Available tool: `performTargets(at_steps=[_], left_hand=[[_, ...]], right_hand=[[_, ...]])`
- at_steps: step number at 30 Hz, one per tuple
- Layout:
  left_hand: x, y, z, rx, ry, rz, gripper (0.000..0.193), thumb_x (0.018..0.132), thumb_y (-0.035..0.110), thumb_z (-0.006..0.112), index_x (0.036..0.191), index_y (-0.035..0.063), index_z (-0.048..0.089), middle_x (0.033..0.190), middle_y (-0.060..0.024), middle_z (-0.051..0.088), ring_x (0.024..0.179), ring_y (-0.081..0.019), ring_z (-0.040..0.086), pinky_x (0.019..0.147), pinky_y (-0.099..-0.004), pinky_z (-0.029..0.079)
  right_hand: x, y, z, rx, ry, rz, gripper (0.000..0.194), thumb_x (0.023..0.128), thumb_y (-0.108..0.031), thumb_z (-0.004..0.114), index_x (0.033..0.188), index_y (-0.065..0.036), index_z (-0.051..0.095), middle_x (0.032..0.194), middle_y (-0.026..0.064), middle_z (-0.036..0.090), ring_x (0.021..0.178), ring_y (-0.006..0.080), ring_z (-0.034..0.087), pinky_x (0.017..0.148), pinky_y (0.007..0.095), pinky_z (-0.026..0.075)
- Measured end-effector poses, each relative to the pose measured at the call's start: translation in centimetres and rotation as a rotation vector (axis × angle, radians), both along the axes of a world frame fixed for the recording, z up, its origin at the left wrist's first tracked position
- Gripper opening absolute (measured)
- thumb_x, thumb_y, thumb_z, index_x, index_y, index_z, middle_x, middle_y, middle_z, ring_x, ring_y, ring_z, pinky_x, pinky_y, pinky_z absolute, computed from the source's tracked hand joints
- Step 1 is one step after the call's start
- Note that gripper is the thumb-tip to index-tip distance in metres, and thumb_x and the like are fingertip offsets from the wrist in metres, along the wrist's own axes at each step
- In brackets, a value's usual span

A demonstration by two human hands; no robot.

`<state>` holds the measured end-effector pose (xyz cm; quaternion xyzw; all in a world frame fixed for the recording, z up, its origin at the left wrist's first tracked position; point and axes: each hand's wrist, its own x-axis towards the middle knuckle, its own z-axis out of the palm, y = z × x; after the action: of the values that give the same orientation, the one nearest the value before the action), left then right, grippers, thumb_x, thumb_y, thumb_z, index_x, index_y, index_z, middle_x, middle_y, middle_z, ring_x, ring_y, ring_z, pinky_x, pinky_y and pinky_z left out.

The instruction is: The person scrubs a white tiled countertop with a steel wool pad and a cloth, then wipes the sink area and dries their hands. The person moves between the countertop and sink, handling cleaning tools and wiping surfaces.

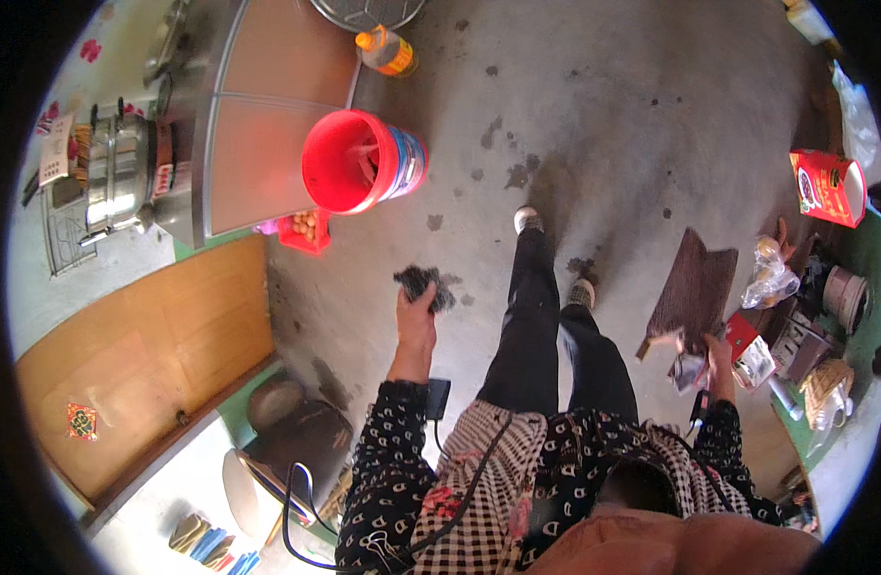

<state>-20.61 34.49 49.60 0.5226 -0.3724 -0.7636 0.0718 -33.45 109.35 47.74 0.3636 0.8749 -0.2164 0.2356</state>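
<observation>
My left hand is out in front of my body, closed around a crumpled dark rag above the concrete floor. My right hand is low on the other side, at the near edge of a dark brown panel. Small blurred items lie just left of its fingers, and a red-and-white packet is to its right. Whether the right fingers grip something or only touch it, I cannot tell.
A red bucket stands by the cabinet, with a red basket of eggs beside it. Farther off is an oil bottle. Clutter at right includes a bagged item and a red carton. A wooden door is at left.
</observation>
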Motion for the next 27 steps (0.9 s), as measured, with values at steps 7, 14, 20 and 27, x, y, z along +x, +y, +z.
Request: performTargets(at_steps=[7, 14, 20, 27], left_hand=[[-10.0, -6.4, 1.4, 0.158, 0.207, 0.171, 0.037, 0.094, -0.005, 0.067, 0.128, 0.0081, 0.059, 0.123, -0.0086, 0.068, 0.117, -0.0242, 0.066, 0.097, -0.0394, 0.055], [-18.7, -11.2, 3.6, 0.191, 0.361, 0.124, 0.041, 0.093, -0.004, 0.068, 0.131, 0.0098, 0.061, 0.124, -0.0052, 0.068, 0.119, -0.0219, 0.064, 0.098, -0.0371, 0.054], [-27.3, -10.6, 4.1, 0.177, 0.504, 0.08, 0.048, 0.09, -0.001, 0.073, 0.135, 0.0105, 0.059, 0.127, -0.0064, 0.066, 0.123, -0.0227, 0.06, 0.105, -0.0402, 0.05], [-39.6, -8.2, 5.5, 0.235, 0.598, 0.088, 0.065, 0.087, 0.001, 0.076, 0.145, 0.0106, 0.049, 0.139, -0.0121, 0.058, 0.117, -0.0232, 0.062, 0.101, -0.0409, 0.051]], right_hand=[[-20.7, -14.0, 1.9, -0.154, 0.077, 0.09, 0.054, 0.082, -0.036, 0.079, 0.105, 0.012, 0.072, 0.096, 0.0121, 0.074, 0.084, 0.0237, 0.069, 0.075, 0.0398, 0.054], [-36.3, -26.2, -3.3, -0.503, 0.264, -0.113, 0.054, 0.086, -0.038, 0.077, 0.111, 0.01, 0.072, 0.104, 0.0132, 0.074, 0.092, 0.0235, 0.069, 0.081, 0.0372, 0.053], [-44.7, -27.6, -11.0, -0.464, 0.128, -0.058, 0.069, 0.084, -0.046, 0.077, 0.113, 0.016, 0.068, 0.11, 0.0193, 0.073, 0.097, 0.0256, 0.07, 0.083, 0.0377, 0.053], [-42.8, -21.8, -13.0, -0.127, -0.076, 0.154, 0.058, 0.082, -0.042, 0.082, 0.099, 0.011, 0.068, 0.092, 0.0173, 0.073, 0.082, 0.0259, 0.073, 0.069, 0.0381, 0.055]])
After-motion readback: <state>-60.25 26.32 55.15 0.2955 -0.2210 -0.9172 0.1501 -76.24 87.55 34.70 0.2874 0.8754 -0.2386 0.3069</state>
